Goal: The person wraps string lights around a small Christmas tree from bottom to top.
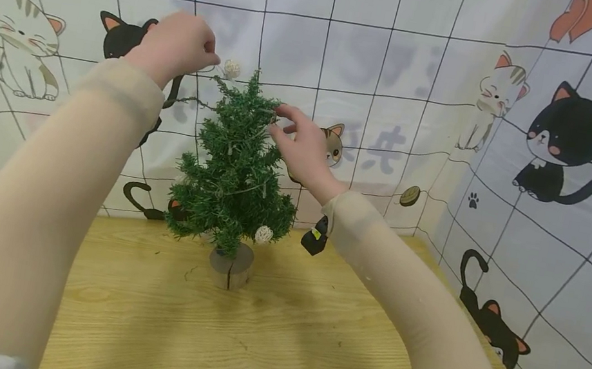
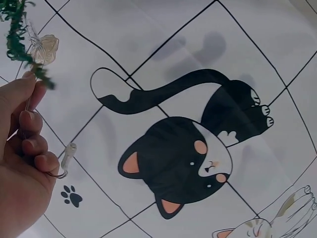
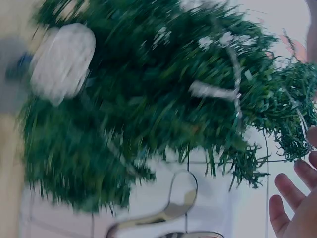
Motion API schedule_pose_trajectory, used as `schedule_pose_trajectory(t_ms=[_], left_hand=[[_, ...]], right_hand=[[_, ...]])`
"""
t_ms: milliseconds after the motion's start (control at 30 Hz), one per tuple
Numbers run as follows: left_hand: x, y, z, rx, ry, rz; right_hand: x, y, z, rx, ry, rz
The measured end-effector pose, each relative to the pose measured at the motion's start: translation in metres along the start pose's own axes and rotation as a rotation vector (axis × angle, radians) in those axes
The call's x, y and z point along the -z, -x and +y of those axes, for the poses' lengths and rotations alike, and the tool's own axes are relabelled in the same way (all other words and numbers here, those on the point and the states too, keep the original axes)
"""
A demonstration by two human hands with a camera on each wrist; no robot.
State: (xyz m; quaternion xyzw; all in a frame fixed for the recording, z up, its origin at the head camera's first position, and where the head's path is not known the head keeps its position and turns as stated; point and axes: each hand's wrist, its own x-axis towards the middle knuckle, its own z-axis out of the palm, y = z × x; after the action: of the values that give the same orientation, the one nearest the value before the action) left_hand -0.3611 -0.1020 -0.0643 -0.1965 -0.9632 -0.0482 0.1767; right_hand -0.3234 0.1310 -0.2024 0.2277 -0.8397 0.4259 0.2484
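Note:
A small green artificial Christmas tree (image 1: 240, 168) stands on a round wooden base (image 1: 230, 268). My left hand (image 1: 180, 48) is up at the left of its top, pinching the thin clear wire of a string light. From that wire hangs a small clear bulb (image 2: 68, 156) below the curled fingers. A pale woven ball (image 1: 232, 69) sits near the treetop, just beyond the left fingertips. My right hand (image 1: 308, 147) is at the upper right side of the tree, thumb and forefinger apart at the branches; whether they touch is unclear. More wire (image 3: 237, 89) runs through the branches.
Another white woven ball (image 1: 264, 235) hangs low on the tree. Underneath is a wooden table (image 1: 257, 348). A cat-print cloth (image 1: 393, 96) with grid lines hangs close behind and to the right.

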Motion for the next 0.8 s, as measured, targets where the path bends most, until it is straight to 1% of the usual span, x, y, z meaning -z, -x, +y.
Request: schedule_pose_trajectory(t_ms=[133, 233, 300, 400, 500, 600, 700, 800], left_hand=[[-0.005, 0.004, -0.01, -0.006, 0.018, 0.002], [-0.01, 0.008, -0.017, -0.009, 0.048, -0.006], [-0.013, 0.01, -0.021, -0.014, 0.068, -0.007], [-0.019, 0.014, -0.027, -0.023, 0.085, -0.011], [-0.024, 0.018, -0.033, -0.028, 0.091, -0.021], [-0.028, 0.022, -0.038, -0.029, 0.094, -0.025], [-0.03, 0.027, -0.04, -0.031, 0.093, -0.01], [-0.031, 0.031, -0.041, -0.031, 0.096, 0.008]], right_hand=[[-0.005, -0.006, 0.0, -0.093, -0.217, -0.025], [-0.009, -0.01, -0.001, -0.172, -0.346, -0.042], [-0.01, -0.012, -0.002, -0.217, -0.407, -0.044], [-0.012, -0.014, -0.002, -0.259, -0.479, -0.036], [-0.014, -0.016, -0.003, -0.267, -0.509, -0.022], [-0.016, -0.019, -0.003, -0.265, -0.5, -0.008], [-0.019, -0.022, -0.004, -0.274, -0.483, 0.003], [-0.02, -0.024, -0.004, -0.302, -0.474, 0.018]])
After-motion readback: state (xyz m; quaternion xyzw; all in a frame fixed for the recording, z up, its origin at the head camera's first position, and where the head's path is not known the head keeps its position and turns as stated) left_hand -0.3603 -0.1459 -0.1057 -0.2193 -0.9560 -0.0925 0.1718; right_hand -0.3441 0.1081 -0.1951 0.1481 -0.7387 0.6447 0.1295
